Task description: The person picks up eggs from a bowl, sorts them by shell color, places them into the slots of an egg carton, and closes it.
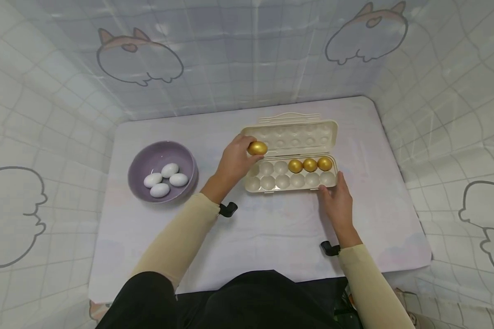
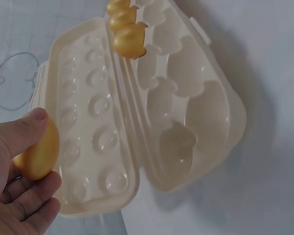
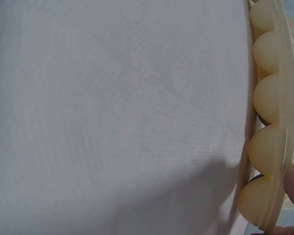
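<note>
A white-topped table (image 1: 271, 242) set within a nook of checked sheeting.
The far sheet (image 1: 238, 68), bluish and glossy, carries outlined cartoon animals (image 1: 140, 59) with pointed ears, and pale streaks of reflected light run down it; the left sheet (image 1: 66, 160) and right sheet (image 1: 444, 137) look whiter, rippled, their thin grid lines bending with the creases. The tabletop has rounded corners, faint pastel patches and soft shadows.

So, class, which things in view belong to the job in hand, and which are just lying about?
In the job:
gold egg, held by the left hand
open egg carton, gripped by the right hand
three gold eggs in its back row

Apparently aside, though possibly for later:
purple bowl, touched by neither hand
four white eggs inside it
</note>
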The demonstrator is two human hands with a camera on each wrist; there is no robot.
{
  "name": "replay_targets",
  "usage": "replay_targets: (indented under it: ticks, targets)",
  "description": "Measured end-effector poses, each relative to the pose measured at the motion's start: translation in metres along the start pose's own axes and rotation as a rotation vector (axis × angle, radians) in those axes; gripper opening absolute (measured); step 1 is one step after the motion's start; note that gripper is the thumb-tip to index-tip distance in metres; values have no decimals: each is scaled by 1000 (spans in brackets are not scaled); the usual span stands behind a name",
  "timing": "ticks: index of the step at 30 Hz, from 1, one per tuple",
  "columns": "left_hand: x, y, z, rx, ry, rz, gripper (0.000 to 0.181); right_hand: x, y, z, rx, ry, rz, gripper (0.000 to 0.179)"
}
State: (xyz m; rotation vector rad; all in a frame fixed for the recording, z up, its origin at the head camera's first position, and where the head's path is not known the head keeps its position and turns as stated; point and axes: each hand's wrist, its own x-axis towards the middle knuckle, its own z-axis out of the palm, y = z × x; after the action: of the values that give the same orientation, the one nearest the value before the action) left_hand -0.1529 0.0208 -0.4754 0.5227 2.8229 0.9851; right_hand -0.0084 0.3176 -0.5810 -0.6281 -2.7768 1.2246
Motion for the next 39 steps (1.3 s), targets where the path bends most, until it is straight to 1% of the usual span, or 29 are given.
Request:
replay_targets:
  ticks: [8,13,21,33,39]
  targets:
    - [7,8,17,29,-96,-35,49,2,1,1,0,-4,4,85]
    - [12,10,29,62,-132,-24,48,3,5,2,3,5,-10,85]
    - [18,13,43,119,-203,15,42,3,7,3,8,11,-26,85]
    - [23,15,62,207,-238,65,40,4,7,3,19,19,-31,84]
    - [27,16,73,256,-269,99,34,5,7,3,27,19,-26,85]
